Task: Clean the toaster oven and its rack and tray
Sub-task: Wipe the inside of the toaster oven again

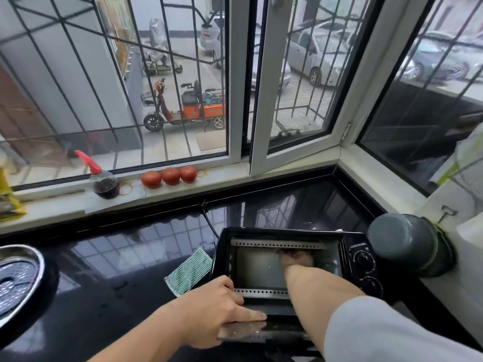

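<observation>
A black toaster oven (351, 259) stands on the dark glossy counter (117, 259), its cavity open toward me and its door (251, 333) folded down at the front. My left hand (217, 307) rests on the door's left end with the index finger stretched flat along it. My right hand (295, 258) reaches deep into the cavity, against the upper right of the inner wall; it is blurred, and whether it holds anything I cannot make out. A green-and-white cloth (189, 271) lies on the counter just left of the oven. No rack or tray is visible.
An upturned grey pot (407, 244) sits close to the oven's right side. A steel basin (18, 278) is at the far left. On the windowsill stand a red-capped dark sauce bottle (104, 184) and three tomatoes (170, 176). The oven's cord (209, 223) runs back to the sill.
</observation>
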Demonstrator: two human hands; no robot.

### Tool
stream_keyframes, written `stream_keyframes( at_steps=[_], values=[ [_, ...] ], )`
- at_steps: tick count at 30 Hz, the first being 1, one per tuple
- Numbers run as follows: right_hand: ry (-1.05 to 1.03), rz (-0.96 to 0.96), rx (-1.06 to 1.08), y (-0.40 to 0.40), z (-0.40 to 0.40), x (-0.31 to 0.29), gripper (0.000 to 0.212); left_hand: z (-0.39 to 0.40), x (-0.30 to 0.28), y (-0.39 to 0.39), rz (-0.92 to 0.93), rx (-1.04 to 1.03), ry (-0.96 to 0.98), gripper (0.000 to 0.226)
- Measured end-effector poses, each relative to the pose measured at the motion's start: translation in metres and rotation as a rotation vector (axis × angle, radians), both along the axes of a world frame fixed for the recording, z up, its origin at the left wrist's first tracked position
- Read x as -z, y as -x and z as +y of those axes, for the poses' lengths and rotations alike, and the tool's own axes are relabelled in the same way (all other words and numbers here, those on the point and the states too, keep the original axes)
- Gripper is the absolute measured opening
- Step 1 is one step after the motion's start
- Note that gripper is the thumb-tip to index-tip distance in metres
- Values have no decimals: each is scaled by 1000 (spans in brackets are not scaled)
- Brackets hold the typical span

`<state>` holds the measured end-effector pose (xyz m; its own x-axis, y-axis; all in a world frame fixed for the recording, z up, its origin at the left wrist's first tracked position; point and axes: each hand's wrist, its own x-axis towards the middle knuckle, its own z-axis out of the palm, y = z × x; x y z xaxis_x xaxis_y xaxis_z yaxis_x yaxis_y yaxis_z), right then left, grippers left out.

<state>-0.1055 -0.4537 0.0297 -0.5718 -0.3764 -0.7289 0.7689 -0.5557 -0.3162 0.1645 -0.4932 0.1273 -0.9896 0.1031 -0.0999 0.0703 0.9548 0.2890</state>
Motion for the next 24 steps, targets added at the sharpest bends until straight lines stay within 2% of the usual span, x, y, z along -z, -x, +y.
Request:
stream_keyframes(
  at_steps=[2,4,9,11,17,19,22,24],
  values=[
    [20,12,-50,-8,0,-2,28,2,-5,-1,5,-25,-11,46],
    [39,41,-83,-13,2,2,38,3,-10,1,-38,-40,-6,50],
    [-17,80,-153,-28,5,-1,36,8,-16,3,-59,-63,-5,70],
    [-29,62,-205,-25,2,-3,41,5,-13,3,-37,-59,-2,60],
    [-56,0,-612,-64,-34,-10,25,1,3,5,61,19,14,39],
    [-36,24,-724,-77,-40,-9,32,2,5,4,94,17,-7,28],
    [-36,66,-718,-72,-41,-12,26,-5,-4,8,81,-26,-35,37],
    [-94,59,-611,-61,-35,-13,28,-7,-7,9,81,-55,-44,46]
  ],
)
